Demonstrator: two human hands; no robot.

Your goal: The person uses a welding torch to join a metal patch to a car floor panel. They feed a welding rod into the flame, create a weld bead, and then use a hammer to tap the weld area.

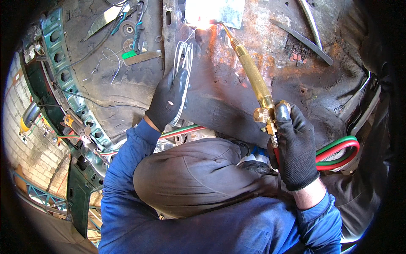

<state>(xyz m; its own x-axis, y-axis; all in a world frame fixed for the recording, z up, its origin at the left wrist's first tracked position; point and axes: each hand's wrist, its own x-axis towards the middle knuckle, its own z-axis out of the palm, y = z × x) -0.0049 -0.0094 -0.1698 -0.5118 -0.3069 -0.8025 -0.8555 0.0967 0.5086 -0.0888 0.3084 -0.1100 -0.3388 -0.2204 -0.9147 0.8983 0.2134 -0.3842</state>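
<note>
My right hand (294, 142), in a black glove, is closed round the lower end of a brass gas torch (253, 76), near its valve knobs. The torch slants up and left, and its tip meets a bright glow at the lower edge of a shiny sheet metal piece (230, 12). In my gloved left hand (168, 99) is a coil of thin wire (188, 63), gripped upright. One wire end runs up from the coil to the glow. Glare hides exactly where wire, flame and sheet meet. Red and green hoses (338, 153) loop beside my right hand.
A rusty, dark metal floor pan (279, 89) lies under the work. On the left are pliers (137, 34), grinding discs (128, 28), a flat metal strip (143, 57) and loose wire (113, 63). A dark metal bar (304, 41) lies right. A green perforated sill (63, 72) edges the left.
</note>
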